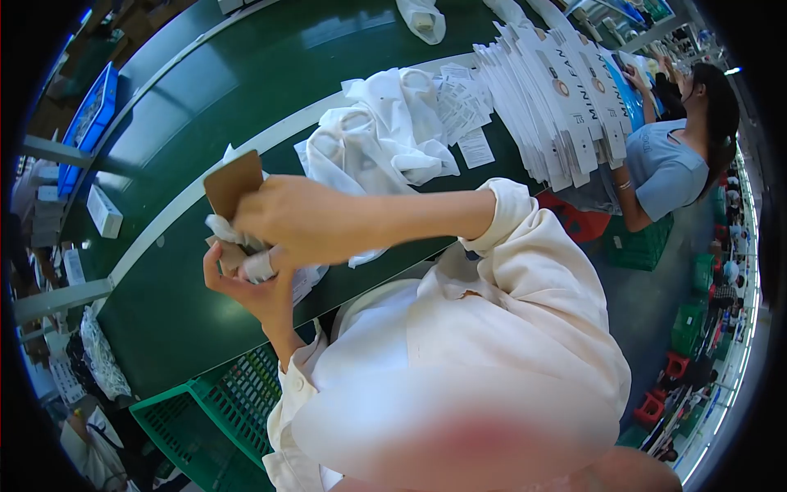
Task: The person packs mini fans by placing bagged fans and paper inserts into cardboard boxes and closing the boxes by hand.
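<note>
A small cardboard box with its brown flap raised is held over the green table. My left hand grips it from below, thumb and fingers around its sides. Across the box's opening lies my right hand, its fingers curled down and a little blurred. Beneath those fingers a white wrapped item shows in part. A pale rounded piece sits at the box's near end, by my left fingers. My right hand hides most of the contents, so I cannot tell exactly what its fingertips hold.
White plastic bags with round items inside lie beside printed slips. Stacked flat white cartons stand farther right, near a co-worker. A small white box is at left. A green crate stands below the table edge.
</note>
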### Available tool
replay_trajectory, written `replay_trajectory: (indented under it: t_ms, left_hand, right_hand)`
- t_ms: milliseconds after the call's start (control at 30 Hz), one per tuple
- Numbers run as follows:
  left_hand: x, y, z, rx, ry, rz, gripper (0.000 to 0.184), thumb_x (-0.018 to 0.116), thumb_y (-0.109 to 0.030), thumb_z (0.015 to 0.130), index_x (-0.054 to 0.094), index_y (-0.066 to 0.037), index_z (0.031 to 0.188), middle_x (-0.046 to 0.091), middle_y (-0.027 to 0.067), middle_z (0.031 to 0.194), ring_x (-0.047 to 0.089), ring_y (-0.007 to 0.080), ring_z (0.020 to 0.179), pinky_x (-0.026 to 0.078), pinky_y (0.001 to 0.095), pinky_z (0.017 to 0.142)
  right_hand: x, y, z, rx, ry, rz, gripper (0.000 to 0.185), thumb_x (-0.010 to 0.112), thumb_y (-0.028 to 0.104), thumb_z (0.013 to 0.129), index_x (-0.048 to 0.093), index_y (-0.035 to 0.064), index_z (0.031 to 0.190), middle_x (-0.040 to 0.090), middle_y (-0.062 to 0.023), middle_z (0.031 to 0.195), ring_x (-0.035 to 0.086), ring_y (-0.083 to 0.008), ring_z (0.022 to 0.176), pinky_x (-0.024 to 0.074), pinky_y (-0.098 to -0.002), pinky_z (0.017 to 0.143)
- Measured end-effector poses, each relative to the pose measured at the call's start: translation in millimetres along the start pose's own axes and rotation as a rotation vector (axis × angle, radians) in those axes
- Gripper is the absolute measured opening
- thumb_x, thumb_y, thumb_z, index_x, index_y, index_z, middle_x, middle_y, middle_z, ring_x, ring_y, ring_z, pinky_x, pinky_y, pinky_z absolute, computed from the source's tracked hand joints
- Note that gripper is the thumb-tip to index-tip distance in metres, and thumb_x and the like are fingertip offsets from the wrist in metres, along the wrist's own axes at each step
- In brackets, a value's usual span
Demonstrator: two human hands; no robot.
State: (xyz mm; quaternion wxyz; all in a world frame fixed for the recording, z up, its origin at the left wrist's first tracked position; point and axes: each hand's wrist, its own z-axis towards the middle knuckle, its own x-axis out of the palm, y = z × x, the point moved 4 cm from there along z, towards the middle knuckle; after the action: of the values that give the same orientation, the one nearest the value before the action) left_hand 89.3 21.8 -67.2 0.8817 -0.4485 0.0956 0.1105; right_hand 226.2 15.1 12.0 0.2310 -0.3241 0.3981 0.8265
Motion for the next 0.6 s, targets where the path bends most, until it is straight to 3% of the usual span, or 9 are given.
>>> replay_trajectory:
  t_ms: [100, 167, 233, 300, 367, 433, 500, 600]
  left_hand:
    - [8, 0, -5, 0.042, 0.106, 0.040, 0.095, 0.087, -0.015, 0.056, 0.027, -0.017, 0.129, 0.031, 0.0126, 0.132, 0.046, 0.0311, 0.113, 0.039, 0.0408, 0.100]
    - [8, 0, -6, 0.092, 0.201, 0.094, 0.095, 0.087, -0.014, 0.056, 0.027, -0.018, 0.130, 0.033, 0.0146, 0.133, 0.046, 0.0329, 0.115, 0.036, 0.0418, 0.102]
    - [0, 1, -2, 0.070, 0.185, 0.098, 0.094, 0.087, -0.016, 0.057, 0.027, -0.018, 0.129, 0.033, 0.0135, 0.132, 0.046, 0.0319, 0.115, 0.037, 0.0414, 0.101]
    - [-12, -2, -1, 0.020, 0.114, 0.081, 0.092, 0.087, -0.020, 0.058, 0.028, -0.017, 0.129, 0.033, 0.0113, 0.130, 0.046, 0.0299, 0.113, 0.039, 0.0407, 0.099]
    - [-17, -4, -2, -0.013, 0.076, 0.061, 0.091, 0.087, -0.021, 0.059, 0.028, -0.017, 0.129, 0.033, 0.0102, 0.129, 0.046, 0.0289, 0.113, 0.040, 0.0404, 0.098]
    - [-24, 1, 1, -0.028, 0.073, -0.005, 0.093, 0.087, -0.020, 0.058, 0.028, -0.018, 0.130, 0.033, 0.0129, 0.132, 0.045, 0.0315, 0.116, 0.039, 0.0411, 0.100]
    - [-29, 5, 3, -0.054, 0.083, -0.067, 0.095, 0.087, -0.018, 0.057, 0.027, -0.019, 0.131, 0.032, 0.0155, 0.135, 0.044, 0.0341, 0.119, 0.037, 0.0418, 0.102]
    - [-25, 3, 7, -0.071, 0.129, -0.064, 0.094, 0.088, -0.022, 0.058, 0.028, -0.017, 0.130, 0.032, 0.0128, 0.133, 0.045, 0.0312, 0.117, 0.039, 0.0408, 0.099]
  right_hand:
    - [4, 5, -13, -0.089, 0.035, -0.198, 0.011, 0.063, 0.003, 0.073, 0.060, 0.0012, 0.084, 0.063, -0.0091, 0.087, 0.057, -0.0255, 0.077, 0.0455, -0.0311, 0.077]
    - [-15, -10, -24, 0.084, 0.227, 0.175, 0.014, 0.060, -0.001, 0.074, 0.060, 0.0018, 0.087, 0.064, -0.0092, 0.096, 0.058, -0.0254, 0.086, 0.0462, -0.0322, 0.080]
    - [-56, -32, -57, -0.035, -0.209, 0.178, 0.031, 0.059, -0.008, 0.073, 0.062, 0.0022, 0.103, 0.063, -0.0097, 0.110, 0.059, -0.0269, 0.100, 0.0457, -0.0311, 0.090]
    - [-84, -64, -110, 0.242, -0.381, -0.114, 0.039, 0.056, -0.010, 0.076, 0.059, 0.0030, 0.113, 0.060, -0.0094, 0.116, 0.057, -0.0286, 0.106, 0.0439, -0.0318, 0.095]
    - [-95, -86, -170, 0.460, -0.257, -0.526, 0.040, 0.055, -0.008, 0.080, 0.055, 0.0009, 0.119, 0.054, -0.0102, 0.126, 0.056, -0.0302, 0.109, 0.0432, -0.0336, 0.098]
    - [-84, -104, -228, 0.550, -0.185, -0.697, 0.041, 0.055, -0.007, 0.080, 0.053, -0.0003, 0.120, 0.052, -0.0107, 0.128, 0.056, -0.0300, 0.108, 0.0438, -0.0340, 0.097]
    - [-69, -103, -260, 0.560, 0.050, -0.861, 0.030, 0.058, -0.001, 0.079, 0.058, -0.0061, 0.109, 0.058, -0.0140, 0.118, 0.056, -0.0276, 0.108, 0.0455, -0.0312, 0.092]
    - [-67, -105, -265, 0.542, 0.163, -0.965, 0.029, 0.058, -0.002, 0.078, 0.060, -0.0052, 0.107, 0.061, -0.0133, 0.113, 0.058, -0.0267, 0.104, 0.0476, -0.0314, 0.088]
